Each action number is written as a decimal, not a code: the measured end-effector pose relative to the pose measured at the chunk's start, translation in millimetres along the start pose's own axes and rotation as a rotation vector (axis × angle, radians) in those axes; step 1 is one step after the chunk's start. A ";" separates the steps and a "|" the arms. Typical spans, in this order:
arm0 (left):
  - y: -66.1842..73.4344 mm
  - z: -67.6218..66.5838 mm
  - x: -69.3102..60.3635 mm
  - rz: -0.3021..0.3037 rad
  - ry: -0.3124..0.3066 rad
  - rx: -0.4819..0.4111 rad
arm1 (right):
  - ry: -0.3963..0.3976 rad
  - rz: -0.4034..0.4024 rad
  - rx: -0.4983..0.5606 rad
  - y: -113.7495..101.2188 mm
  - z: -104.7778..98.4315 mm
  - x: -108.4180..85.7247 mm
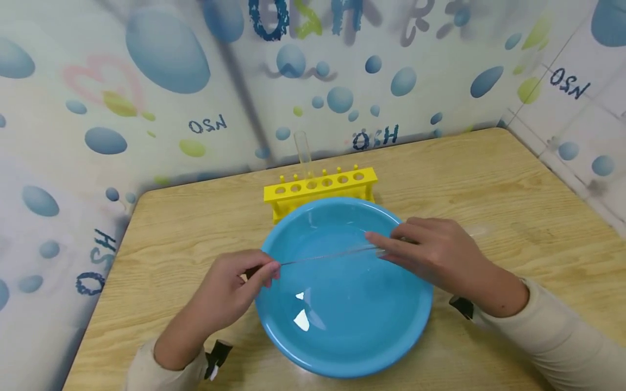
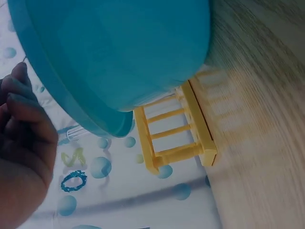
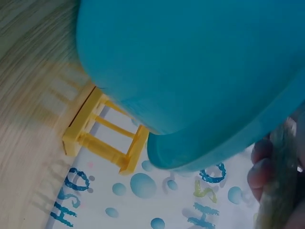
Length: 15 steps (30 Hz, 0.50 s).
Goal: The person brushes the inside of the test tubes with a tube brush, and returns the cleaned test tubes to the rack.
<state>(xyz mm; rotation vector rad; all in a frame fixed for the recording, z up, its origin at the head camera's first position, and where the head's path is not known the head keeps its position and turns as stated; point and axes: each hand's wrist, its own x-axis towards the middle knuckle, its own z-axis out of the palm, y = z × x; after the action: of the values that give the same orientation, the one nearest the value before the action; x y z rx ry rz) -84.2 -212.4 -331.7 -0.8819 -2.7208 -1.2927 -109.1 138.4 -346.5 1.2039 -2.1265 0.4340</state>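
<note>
Over the basin, my left hand (image 1: 235, 288) pinches the end of a thin twisted wire (image 1: 323, 256), like a test tube brush's handle. The wire runs right to my right hand (image 1: 435, 250), whose fingers are curled round a clear test tube (image 3: 279, 186). The tube's far end shows faintly beyond the hand in the head view; the brush's bristles are hidden or too blurred to tell. Below both hands stands a round blue basin (image 1: 342, 366), apparently holding water. In the left wrist view, the left fingers (image 2: 28, 107) are curled beside the basin's rim.
Right behind the basin stands a yellow test tube rack (image 1: 320, 184), with one clear test tube (image 1: 302, 146) upright in it. The wooden table (image 1: 489, 179) meets a wall (image 1: 171, 136) patterned with blue drops at the back.
</note>
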 end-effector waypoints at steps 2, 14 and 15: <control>-1.4 2.8 1.7 0.146 0.061 0.069 | -0.008 0.003 0.026 -1.4 0.9 3.1; 1.5 9.4 4.5 0.340 0.183 0.204 | -0.014 0.051 0.001 -6.6 4.4 11.5; 3.2 10.6 4.0 0.281 0.165 0.151 | -0.016 0.056 -0.014 -6.7 3.9 11.0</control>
<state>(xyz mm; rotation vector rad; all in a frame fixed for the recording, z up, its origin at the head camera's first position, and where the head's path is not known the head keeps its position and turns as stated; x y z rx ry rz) -83.5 -201.3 -335.5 -1.0433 -2.4245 -1.0426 -108.9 125.7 -342.1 1.1461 -2.1775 0.4354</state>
